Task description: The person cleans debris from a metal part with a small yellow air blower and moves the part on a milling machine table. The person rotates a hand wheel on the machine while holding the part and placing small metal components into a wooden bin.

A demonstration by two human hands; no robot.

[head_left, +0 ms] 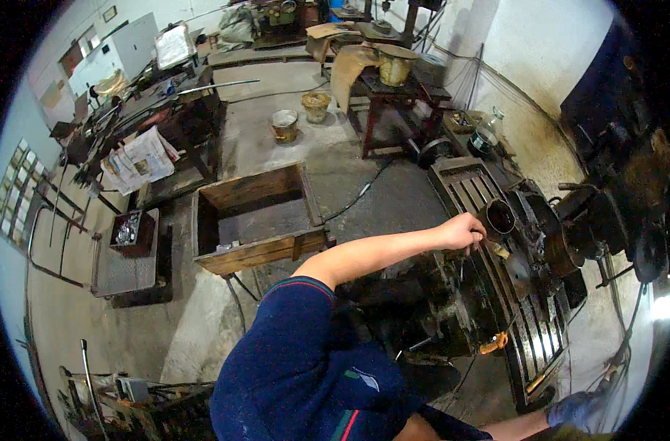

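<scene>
Cup (501,216) near bench (526,345) edge; left hand (463,231) curled beside, right hand (576,411) past corner, both grips unclear; knock could tip it.

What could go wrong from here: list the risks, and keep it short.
The left hand, close to the open dark container, could knock it and spill any contents over the slotted metal table. Being bare, that hand might get scraped on the table's edges. The cable on the floor near the wooden crate might trip someone.
</scene>
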